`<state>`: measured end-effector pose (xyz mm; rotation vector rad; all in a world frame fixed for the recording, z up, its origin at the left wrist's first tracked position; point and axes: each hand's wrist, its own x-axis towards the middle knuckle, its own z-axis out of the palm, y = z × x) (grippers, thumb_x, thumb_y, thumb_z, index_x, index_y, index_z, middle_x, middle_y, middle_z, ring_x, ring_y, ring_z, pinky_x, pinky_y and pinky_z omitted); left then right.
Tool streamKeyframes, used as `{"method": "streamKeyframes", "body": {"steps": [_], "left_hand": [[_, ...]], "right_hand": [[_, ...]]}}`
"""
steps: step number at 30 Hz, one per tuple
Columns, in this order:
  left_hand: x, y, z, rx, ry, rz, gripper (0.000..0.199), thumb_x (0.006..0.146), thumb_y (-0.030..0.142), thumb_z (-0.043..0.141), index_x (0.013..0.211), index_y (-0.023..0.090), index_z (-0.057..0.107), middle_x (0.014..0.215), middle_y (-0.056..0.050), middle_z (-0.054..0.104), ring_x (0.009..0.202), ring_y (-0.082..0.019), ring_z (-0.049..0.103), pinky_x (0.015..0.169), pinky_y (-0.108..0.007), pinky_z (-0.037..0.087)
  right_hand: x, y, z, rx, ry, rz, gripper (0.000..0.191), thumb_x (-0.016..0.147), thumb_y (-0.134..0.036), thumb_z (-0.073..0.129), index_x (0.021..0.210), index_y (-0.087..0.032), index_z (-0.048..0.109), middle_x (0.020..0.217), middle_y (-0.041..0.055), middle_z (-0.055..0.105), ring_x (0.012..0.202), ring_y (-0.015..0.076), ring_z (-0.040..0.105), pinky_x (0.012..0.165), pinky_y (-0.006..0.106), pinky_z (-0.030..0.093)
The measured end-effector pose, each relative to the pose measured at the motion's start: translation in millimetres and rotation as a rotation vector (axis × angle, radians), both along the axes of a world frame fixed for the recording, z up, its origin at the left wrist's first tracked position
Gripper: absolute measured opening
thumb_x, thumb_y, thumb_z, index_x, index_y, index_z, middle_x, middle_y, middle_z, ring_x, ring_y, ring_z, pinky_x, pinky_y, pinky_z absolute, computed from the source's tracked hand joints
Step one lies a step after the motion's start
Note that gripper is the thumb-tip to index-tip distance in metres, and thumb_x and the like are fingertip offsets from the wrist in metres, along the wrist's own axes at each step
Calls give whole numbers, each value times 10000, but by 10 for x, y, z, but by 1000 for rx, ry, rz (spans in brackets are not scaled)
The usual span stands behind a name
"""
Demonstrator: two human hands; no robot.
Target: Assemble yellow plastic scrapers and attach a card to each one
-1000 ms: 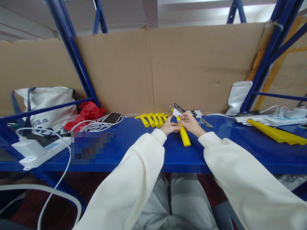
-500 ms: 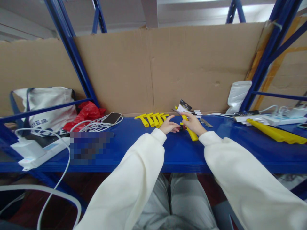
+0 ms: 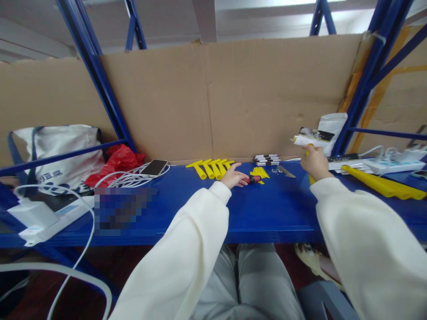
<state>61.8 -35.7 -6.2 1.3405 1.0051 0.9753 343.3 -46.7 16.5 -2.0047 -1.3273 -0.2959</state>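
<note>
My right hand is wrapped round a yellow tool, with a black-and-white card at its top end. It is raised at the right, in front of a white bag. My left hand rests low over the blue table, fingers apart, touching or just beside a small red and black tool; whether it grips it I cannot tell. Several yellow T-shaped handles lie left of my left hand. Small yellow pieces and a stack of black-and-white cards lie to its right.
A blue table spans the view. Grey metal strips lie right of centre. Further right are yellow parts and a power strip. At left are a phone, white cables, a red bag and a cloth bag.
My right hand has moved right and away from my left hand, carrying the yellow tool and card. The small yellow pieces and the card stack have come into fuller view.
</note>
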Motion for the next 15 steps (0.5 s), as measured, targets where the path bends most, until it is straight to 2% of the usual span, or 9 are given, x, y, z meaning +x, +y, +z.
{"method": "streamKeyframes", "body": {"steps": [3,6,10,15], "left_hand": [[6,4,2,-4,11,5,896,710,-13,662,1511,199,322,624,52,680,494,-118,630,566,-211,503],[6,18,-6,-17,17,3,927,705,10,703,1519,216,312,612,54,675,493,-124,634,578,-222,510],[-1,27,-21,-10,32,-1,935,705,28,729,1519,224,314,629,50,682,488,-124,629,585,-230,518],[-5,2,-17,-7,63,14,930,724,32,728,1528,214,298,643,38,686,492,-131,628,611,-247,528]], "right_hand": [[275,-177,99,-153,-102,-59,520,870,-108,433,1375,-86,555,1230,307,508,1010,376,647,810,449,445],[611,-264,91,-298,-166,-130,494,887,-139,460,1365,-67,566,1241,341,505,1039,408,646,783,451,443],[972,-282,-37,-334,-214,-236,435,886,-125,470,1288,-77,628,1231,351,540,1060,408,657,771,461,459],[1129,-216,-213,-379,-229,-244,371,859,-79,454,1132,-94,704,1162,351,601,1055,406,660,751,488,461]]}}
